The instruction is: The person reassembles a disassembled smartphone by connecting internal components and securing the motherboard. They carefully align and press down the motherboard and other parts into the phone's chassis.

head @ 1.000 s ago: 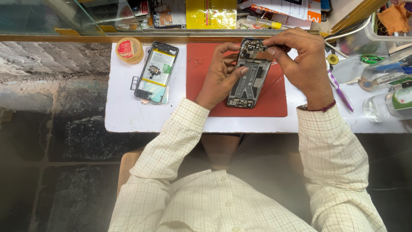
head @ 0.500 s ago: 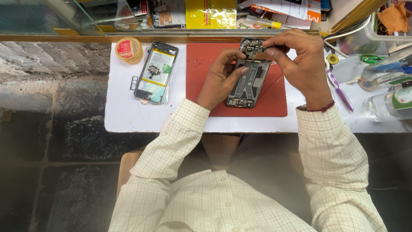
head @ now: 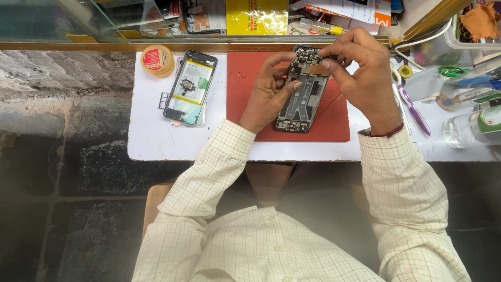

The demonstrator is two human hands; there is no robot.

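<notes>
2 hands on opened phone (head: 302, 94) over red mat (head: 245, 104): left hand (head: 269, 91) grips its 9 o'clock edge; right hand (head: 365, 73) pinches at 12 o'clock end.

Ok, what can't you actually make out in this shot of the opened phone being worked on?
Head view only:
- Upper end of the opened black phone frame: right hand fingertips cover the part being pinched.
- Frame's left edge: hidden by the left hand.
- Small parts inside the second opened phone with the pale battery: too small.
- Clear plastic bottle: cut off by the right edge.
</notes>
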